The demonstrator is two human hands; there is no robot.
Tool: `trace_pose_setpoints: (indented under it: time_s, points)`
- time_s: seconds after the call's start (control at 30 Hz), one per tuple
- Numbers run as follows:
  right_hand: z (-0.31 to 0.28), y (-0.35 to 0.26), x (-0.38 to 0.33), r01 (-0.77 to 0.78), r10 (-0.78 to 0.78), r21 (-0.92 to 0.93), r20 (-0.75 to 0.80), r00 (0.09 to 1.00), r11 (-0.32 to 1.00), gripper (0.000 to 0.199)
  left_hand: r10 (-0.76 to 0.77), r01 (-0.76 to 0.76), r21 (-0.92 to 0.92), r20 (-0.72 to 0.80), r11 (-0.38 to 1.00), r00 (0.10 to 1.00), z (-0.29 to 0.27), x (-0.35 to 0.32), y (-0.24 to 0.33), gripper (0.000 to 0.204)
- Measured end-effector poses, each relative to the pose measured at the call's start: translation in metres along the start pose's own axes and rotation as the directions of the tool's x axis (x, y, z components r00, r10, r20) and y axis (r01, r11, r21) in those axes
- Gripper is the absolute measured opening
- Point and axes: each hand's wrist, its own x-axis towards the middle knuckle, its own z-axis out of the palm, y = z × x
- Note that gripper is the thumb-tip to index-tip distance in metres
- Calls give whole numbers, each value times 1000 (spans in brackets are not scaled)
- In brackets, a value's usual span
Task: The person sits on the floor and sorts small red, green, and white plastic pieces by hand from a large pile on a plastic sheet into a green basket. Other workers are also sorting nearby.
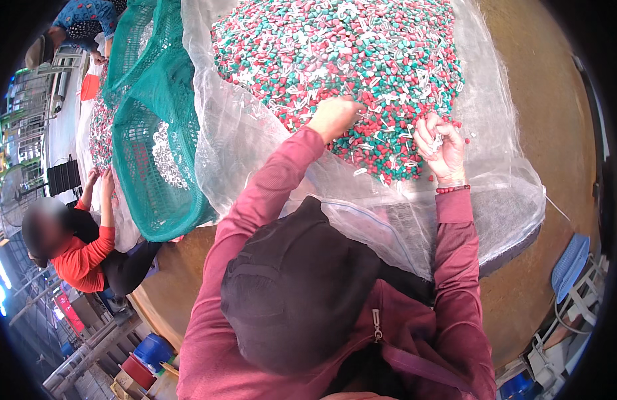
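Note:
A big heap of small red, green and white plastic pieces point(342, 53) lies on a clear plastic sheet point(242, 140) spread over a round brown table point(548, 133). My left hand point(335, 117) rests palm down on the near edge of the heap, fingers among the pieces. My right hand point(440, 143) is curled at the heap's right edge, pinching a few small white pieces. A red bead bracelet point(453, 189) sits on my right wrist. Both arms wear dark pink sleeves.
A green net bag point(155, 167) with white pieces lies left of the sheet. A person in an orange top point(82, 257) works at the table's left edge; another person point(82, 20) sits at the far left. A blue stool point(568, 263) and buckets point(152, 350) stand below.

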Motion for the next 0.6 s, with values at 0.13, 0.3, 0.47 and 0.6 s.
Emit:
trace_pose_setpoints:
  time_s: [0.13,0.3,0.47,0.6]
  points:
    - [2,-6,-2,23,-31,94,77,997,995,19,71,-93,169,136,981,988,12,12,9,20]
    - [-6,-13,-4,66,-66,-7,-14,998,998,16,-233,258,-423,111,869,966,-25,2,-7,24]
    - [-20,-7,19,-126,38,-435,-206,978,892,13,-291,364,-326,252,872,923,-57,-14,-4,19]
    - [-34,27,49,-46,-250,-998,-52,967,31,16,-328,453,-875,383,170,863,-77,-23,-3,8]
